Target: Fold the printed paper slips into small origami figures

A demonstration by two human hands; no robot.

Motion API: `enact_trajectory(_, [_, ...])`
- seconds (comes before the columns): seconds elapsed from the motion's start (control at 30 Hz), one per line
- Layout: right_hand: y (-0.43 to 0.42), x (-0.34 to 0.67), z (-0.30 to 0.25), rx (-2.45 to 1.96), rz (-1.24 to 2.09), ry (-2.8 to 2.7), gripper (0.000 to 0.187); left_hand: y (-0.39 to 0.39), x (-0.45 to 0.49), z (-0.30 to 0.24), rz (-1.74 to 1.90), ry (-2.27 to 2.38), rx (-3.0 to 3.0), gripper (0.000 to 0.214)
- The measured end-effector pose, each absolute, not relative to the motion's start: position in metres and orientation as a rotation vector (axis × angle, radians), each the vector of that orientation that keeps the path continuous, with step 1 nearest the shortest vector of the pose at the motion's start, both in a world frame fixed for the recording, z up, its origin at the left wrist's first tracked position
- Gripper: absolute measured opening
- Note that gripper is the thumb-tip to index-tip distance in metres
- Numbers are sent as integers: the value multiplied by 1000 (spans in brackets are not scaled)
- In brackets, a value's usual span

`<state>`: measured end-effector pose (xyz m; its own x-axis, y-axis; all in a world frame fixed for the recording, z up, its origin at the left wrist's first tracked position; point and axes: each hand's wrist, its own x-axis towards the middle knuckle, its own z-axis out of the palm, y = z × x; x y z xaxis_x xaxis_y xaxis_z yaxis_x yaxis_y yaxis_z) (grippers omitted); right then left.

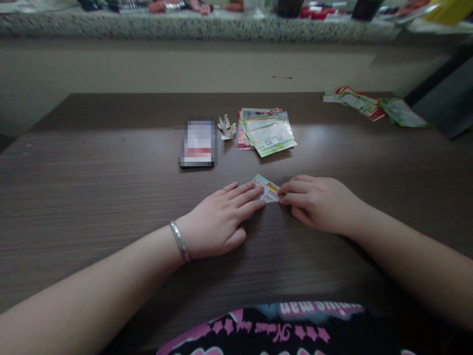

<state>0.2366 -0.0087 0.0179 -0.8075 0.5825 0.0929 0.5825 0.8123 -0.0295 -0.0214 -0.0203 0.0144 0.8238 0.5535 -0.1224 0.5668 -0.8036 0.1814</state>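
On the surface point(92, 192), in from the far edge, left hand point(218, 217), fingers flat, apparently anchors printed paper point(271, 192); right hand point(321, 202) pinches its corner.

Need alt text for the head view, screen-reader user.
A person's left hand and right hand touch opposite ends of a small printed paper on a brown table. Beyond it sit, left to right, a pixelated phone, a paper scrap and a pile of leaflets.

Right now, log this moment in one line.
left hand: fingers on small printed paper; right hand: touching its right end; stacked sheets: on table, beyond hands
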Motion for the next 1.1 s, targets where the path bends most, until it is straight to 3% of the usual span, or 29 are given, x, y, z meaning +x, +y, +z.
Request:
enact_trajectory(0.37, [-6, 245, 28, -1018, -150, -2982, 21, -22, -25, 10, -71, 875, 2810, 62])
enact_trajectory(0.87, [-6, 258, 32, -1066, -74, -3023, 21, -21, -29, 6, -96, 876, 2829, 62])
enact_trajectory(1.1, [-12, 248, 39, -1271, -164, -2759, 21, -22, -31, 9, -96, 871, 2839, 59])
